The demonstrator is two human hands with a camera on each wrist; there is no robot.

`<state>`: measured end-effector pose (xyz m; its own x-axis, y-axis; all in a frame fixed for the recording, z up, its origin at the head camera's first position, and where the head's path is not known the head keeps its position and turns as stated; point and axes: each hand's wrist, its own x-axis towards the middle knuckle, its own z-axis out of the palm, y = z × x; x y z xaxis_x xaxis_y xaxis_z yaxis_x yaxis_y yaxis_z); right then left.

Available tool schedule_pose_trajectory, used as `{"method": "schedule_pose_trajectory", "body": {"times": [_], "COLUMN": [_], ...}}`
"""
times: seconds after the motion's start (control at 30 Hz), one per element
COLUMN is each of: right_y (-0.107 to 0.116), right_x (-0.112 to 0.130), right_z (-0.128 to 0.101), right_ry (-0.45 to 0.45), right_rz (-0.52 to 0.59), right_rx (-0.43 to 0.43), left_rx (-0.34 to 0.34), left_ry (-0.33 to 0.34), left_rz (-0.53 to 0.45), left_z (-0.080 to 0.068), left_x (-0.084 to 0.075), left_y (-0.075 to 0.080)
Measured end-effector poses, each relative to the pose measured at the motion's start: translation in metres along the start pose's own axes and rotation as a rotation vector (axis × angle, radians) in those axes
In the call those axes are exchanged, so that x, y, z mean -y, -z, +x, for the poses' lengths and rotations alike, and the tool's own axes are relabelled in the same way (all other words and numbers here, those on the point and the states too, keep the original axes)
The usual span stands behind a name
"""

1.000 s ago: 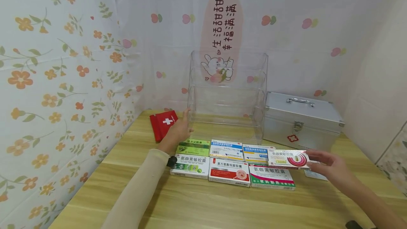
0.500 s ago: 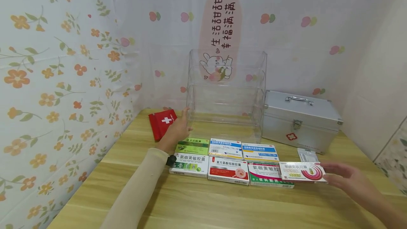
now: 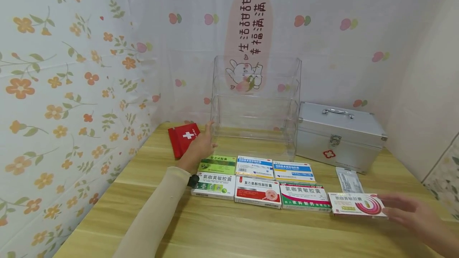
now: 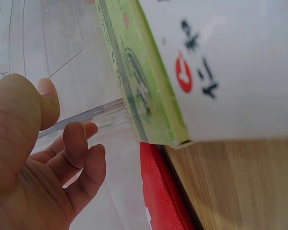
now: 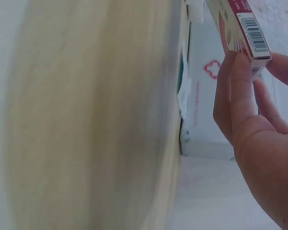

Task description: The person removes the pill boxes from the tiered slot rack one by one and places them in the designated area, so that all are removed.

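Observation:
My right hand (image 3: 390, 207) pinches the right end of a white medicine box with red arcs (image 3: 356, 204), low at the right end of the front row of boxes. In the right wrist view the thumb and fingers (image 5: 240, 72) clamp that box (image 5: 245, 26) by its barcode end. My left hand (image 3: 207, 139) rests with relaxed fingers against the lower left side of a clear acrylic rack (image 3: 256, 106). The left wrist view has this hand (image 4: 67, 122) at the rack's edge (image 4: 93, 114), next to a green box (image 4: 144, 86) and a white box (image 4: 225, 62).
Two rows of medicine boxes (image 3: 257, 191) lie on the wooden table (image 3: 251, 234) before the rack. A red first-aid pouch (image 3: 183, 137) lies to the left, a silver case (image 3: 338, 136) at the right, and a clear sachet (image 3: 349, 180) sits in front of it. Patterned curtains close in left and back.
My right hand has carried the red-arc box rightward and toward me, down to the right end of the front row, uncovering the sachet. The left hand has stayed at the rack.

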<state>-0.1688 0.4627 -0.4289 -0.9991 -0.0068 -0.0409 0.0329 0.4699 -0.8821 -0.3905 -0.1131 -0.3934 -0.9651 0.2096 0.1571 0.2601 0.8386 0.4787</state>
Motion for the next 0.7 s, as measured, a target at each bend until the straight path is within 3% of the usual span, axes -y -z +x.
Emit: {"method": "schedule_pose_trajectory", "body": {"times": [0.13,0.33,0.47,0.6,0.7], "right_y": [0.009,0.014,0.01,0.007,0.006], "right_x": [-0.005,-0.001,-0.002,-0.003,-0.005], "right_z": [-0.002,-0.004,-0.004,-0.001,-0.001], "right_ry": [-0.043,-0.177,-0.166,-0.142,-0.077], "right_rz": [0.0,-0.283,-0.341,-0.233,-0.134], "right_rx": [0.047,0.088,0.089,0.111,0.142], "left_rx": [-0.004,-0.002,-0.003,-0.001,-0.005], "left_ry": [0.002,0.005,-0.004,-0.007,-0.017], "left_rz": [0.001,0.0,-0.001,0.01,0.023], "left_z": [0.0,0.0,0.001,0.0,0.001], "left_x": [0.0,0.002,0.002,0.003,0.004], "left_y": [0.0,-0.001,-0.001,-0.001,-0.002]}}
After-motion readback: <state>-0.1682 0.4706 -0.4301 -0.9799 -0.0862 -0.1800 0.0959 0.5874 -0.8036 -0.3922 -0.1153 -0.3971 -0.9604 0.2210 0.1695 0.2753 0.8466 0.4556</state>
